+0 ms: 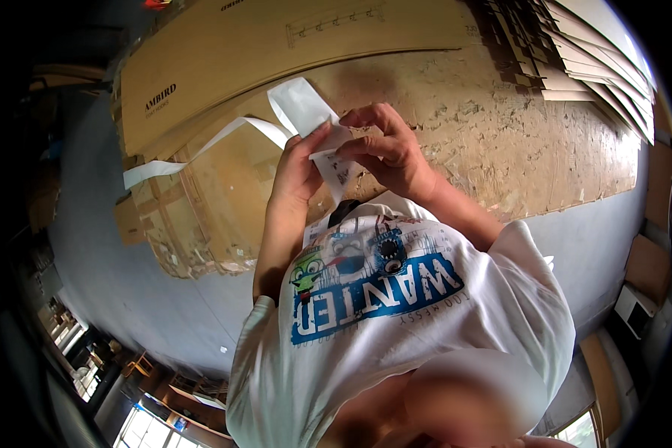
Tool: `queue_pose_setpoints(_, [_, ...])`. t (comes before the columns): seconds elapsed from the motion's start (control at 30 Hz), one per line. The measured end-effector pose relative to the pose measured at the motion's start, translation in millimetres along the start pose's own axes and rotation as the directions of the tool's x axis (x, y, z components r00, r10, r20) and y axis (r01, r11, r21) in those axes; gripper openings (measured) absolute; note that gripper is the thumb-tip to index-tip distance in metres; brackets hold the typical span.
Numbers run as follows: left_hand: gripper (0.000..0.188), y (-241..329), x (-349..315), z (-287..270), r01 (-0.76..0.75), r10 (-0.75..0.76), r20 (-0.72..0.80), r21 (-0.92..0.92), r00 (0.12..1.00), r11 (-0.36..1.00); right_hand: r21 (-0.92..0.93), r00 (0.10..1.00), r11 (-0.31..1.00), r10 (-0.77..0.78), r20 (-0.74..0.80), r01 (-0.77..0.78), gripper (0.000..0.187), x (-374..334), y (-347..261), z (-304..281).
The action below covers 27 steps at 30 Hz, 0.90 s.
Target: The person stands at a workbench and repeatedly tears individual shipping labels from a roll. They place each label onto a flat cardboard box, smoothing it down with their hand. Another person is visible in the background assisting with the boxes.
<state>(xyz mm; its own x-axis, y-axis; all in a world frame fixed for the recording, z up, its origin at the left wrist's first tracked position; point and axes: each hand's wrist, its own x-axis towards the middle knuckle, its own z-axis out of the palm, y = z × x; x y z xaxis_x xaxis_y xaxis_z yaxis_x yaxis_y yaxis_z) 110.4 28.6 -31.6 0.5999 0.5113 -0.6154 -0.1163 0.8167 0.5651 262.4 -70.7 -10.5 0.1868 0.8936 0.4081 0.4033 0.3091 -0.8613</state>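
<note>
A long white strip of labels (300,103) runs through my hands in front of my chest. Its upper part stands up blank and wide, while a narrow tail curls off to the left over the cardboard. A piece with dark print (336,170) hangs down between my hands. My left hand (301,168) is closed on the strip, thumb on top near the middle. From the right, my right hand (393,149) pinches the strip's edge beside the left thumb, its fingers bent. Exactly what lies between those right fingertips is partly hidden.
Below my hands lies a worn brown cardboard surface (500,142) with torn patches. A large flat printed carton (231,56) lies at its far left. Flattened cardboard sheets (593,63) are stacked at the far right. Grey floor (97,254) shows on the left.
</note>
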Motion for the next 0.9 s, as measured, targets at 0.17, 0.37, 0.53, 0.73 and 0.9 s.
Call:
queue_pose_setpoints(0.17, [0.022,-4,15,-22,-0.036,0.018,-0.171,-0.105,0.985,0.994,0.381,0.996,0.924,0.06,-0.06,-0.032,0.014,11,-23,-31])
queue_pose_setpoints(0.37, [0.032,-9,15,-58,-0.014,-0.025,-0.235,-0.163,0.972,0.987,0.147,0.835,0.922,0.388,-0.39,-0.359,0.009,42,13,-74])
queue_pose_setpoints(0.53, [0.034,-4,10,-49,-0.052,0.026,-0.238,-0.102,0.971,0.993,-0.091,0.725,0.838,0.406,-0.556,-0.539,0.016,45,99,-117])
queue_pose_setpoints(0.73, [0.032,-4,17,-49,-0.055,0.029,-0.225,-0.107,0.974,0.993,-0.244,0.769,0.795,0.379,-0.515,-0.555,0.022,60,160,-149])
queue_pose_setpoints(0.9, [0.03,-7,23,-47,-0.067,0.052,-0.231,-0.057,0.971,0.996,-0.283,0.835,0.812,0.387,-0.392,-0.51,0.021,87,193,-129])
